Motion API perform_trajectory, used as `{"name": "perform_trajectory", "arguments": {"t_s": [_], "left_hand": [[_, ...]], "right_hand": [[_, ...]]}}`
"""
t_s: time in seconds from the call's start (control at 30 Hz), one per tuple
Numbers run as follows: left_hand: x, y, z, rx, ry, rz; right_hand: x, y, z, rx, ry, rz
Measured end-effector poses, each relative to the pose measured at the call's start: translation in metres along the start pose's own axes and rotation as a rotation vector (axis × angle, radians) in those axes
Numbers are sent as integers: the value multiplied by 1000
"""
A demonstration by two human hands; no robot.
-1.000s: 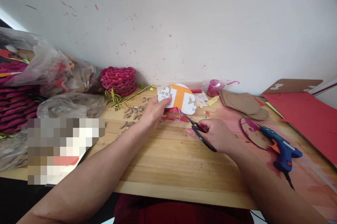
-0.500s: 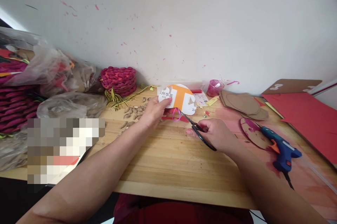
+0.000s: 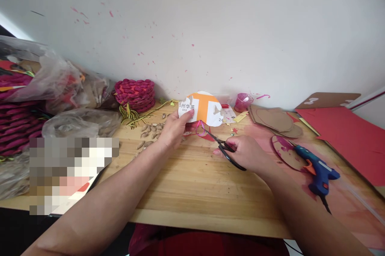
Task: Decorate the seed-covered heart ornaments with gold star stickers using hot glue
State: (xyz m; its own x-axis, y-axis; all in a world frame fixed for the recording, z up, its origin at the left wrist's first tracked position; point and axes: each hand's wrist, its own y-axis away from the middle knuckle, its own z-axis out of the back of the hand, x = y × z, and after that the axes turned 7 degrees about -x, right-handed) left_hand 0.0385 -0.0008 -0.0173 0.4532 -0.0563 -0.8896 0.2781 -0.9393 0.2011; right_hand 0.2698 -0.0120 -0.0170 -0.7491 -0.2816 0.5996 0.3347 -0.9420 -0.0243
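Note:
My left hand (image 3: 178, 127) pinches the left side of a rounded white cardboard piece (image 3: 214, 116) that has an orange stripe and printed characters. A pink ribbon loop (image 3: 199, 128) hangs from its lower edge. With my right hand (image 3: 243, 152) I grip a pair of black-handled scissors (image 3: 223, 145), fingers in the handles. The blade tips point up and left, close to the ribbon loop; whether they touch it I cannot tell. Under the cardboard lies a red paper piece (image 3: 207, 135), partly hidden.
Peanuts (image 3: 152, 129) lie left of my hand. Maroon bundles (image 3: 135, 94) and plastic bags (image 3: 81, 121) crowd the left. Rightward are a pink cup (image 3: 243, 102), cardboard pieces (image 3: 272, 119), a blue glue gun (image 3: 319, 171) and red sheets (image 3: 345, 131). Behind stands a white wall (image 3: 210, 27).
The scissors' tips have moved slightly away from the cardboard's lower edge, down beside the ribbon loop. Both hands keep their hold, and the view has shifted a little.

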Motion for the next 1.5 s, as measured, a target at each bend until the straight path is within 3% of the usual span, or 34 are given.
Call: {"name": "perform_trajectory", "arguments": {"t_s": [0.13,0.2,0.33,0.6,1.13,1.27,1.5], "left_hand": [[-3,6,-1,36,120,110],[-1,12,-4,54,169,177],[9,26,-12,104,204,242],[25,40,-20,87,195,245],[26,43,-20,76,149,240],[20,35,-17,-1,196,202],[13,27,-13,-5,211,182]], "right_hand": [[-1,-4,-1,-58,-499,-217],[1,-6,-4,-98,-639,-256],[5,-8,-15,-172,-826,-243],[11,-5,-34,-146,-1120,-142],[8,-6,-33,-116,-1200,-101],[14,-4,-29,-106,-1182,-128],[8,-7,-16,-230,-1197,-235]]}}
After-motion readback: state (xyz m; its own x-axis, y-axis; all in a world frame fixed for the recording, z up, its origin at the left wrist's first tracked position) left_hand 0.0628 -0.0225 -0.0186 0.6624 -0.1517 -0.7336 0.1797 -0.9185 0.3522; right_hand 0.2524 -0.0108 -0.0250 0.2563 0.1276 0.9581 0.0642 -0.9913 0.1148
